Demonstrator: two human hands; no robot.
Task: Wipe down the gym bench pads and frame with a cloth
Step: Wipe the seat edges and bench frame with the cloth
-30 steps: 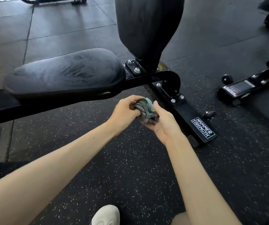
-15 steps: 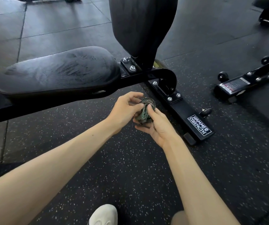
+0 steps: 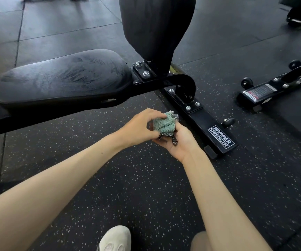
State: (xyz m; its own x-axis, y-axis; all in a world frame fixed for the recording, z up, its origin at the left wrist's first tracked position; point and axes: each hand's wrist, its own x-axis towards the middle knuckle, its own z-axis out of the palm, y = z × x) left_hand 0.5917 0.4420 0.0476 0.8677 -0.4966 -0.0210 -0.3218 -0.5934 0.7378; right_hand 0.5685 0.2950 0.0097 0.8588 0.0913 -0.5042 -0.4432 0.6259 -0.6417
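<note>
Back pad (image 3: pixel 155 28), rising behind seat pad (image 3: pixel 60 78): top cropped. Label (image 3: pixel 258 91), far right of seat pad: print illegible.

Speckled black rubber floor (image 3: pixel 146 187), seamed mat tiles (image 3: pixel 64 24) beyond, wheeled equipment base (image 3: pixel 258 91) at right

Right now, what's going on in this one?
A person beside a black gym bench holds a bunched green cloth in both hands. The left hand pinches it from above and the right hand cups it from below. The cloth is off the bench, in front of the frame foot with the Hammer Strength label. The seat pad shows streaky marks. Nothing is being wiped at this moment.
</note>
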